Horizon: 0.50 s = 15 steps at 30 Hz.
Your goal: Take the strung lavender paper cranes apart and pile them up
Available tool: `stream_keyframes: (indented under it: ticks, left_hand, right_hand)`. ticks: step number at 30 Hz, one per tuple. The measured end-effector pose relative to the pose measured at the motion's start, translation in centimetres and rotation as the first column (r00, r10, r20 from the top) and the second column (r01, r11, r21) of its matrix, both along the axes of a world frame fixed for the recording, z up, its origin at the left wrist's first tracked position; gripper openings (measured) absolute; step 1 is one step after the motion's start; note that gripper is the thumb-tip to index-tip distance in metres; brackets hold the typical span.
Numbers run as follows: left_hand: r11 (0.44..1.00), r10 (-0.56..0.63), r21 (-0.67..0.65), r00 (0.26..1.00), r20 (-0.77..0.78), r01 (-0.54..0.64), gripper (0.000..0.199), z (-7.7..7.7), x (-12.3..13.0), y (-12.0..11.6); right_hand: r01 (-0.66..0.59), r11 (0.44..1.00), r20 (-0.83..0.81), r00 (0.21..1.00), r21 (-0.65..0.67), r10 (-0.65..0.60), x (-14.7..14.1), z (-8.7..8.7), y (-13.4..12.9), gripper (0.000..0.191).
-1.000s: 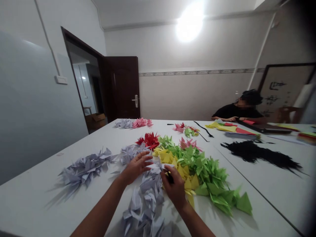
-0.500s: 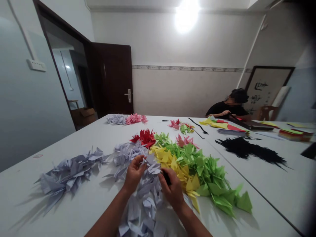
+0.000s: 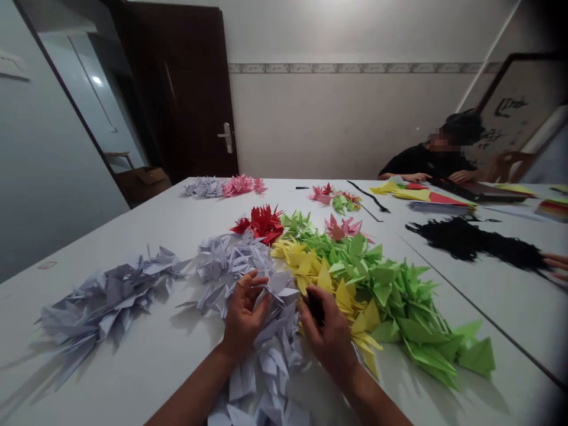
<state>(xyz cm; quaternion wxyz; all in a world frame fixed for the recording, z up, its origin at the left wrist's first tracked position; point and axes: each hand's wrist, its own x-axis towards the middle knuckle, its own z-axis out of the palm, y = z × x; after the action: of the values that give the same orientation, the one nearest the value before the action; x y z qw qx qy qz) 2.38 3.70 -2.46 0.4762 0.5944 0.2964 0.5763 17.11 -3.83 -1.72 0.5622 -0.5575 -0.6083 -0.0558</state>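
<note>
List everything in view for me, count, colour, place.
Lavender papers: many, lavender, left and centre
Yellow papers: many, yellow, centre
Green papers: many, green, centre right
Red papers: several, red, behind lavender
Pink papers: several, pink, towards the back
Mixed papers: several, multicoloured, far side
Cord: one, black, far side
Strands: one bunch, black, right
Flat sheets: several, mixed, far right
Board: one, dark, far right
Table: count unclear, white, beneath
Person: one, black top, far right
Someone else's hand: one, bare, right edge
Door: one, brown, back left
Box: one, brown, doorway
Picture: one, dark frame, right wall
Chair: one, brown, far right
Switch plate: one, white, left wall
Left hand: one, bare, at lavender papers
Right hand: one, bare, around a dark item
</note>
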Motion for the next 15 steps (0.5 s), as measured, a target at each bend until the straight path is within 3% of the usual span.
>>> stream_keyframes:
  ticks: [6, 15]
  left_hand:
    - [0.997, -0.056, 0.041, 0.994, -0.092, 0.059, 0.046, 0.25, -0.12, -0.47]
    - [0.992, -0.068, 0.084, 0.971, -0.23, 0.089, 0.042, 0.1, -0.39, -0.79]
  right_hand:
    - [-0.177, 0.98, 0.179, 0.965, -0.091, 0.191, 0.09, -0.21, 0.18, 0.031]
    - [-0.112, 0.961, 0.287, 0.94, -0.252, 0.184, 0.03, -0.07, 0.23, 0.032]
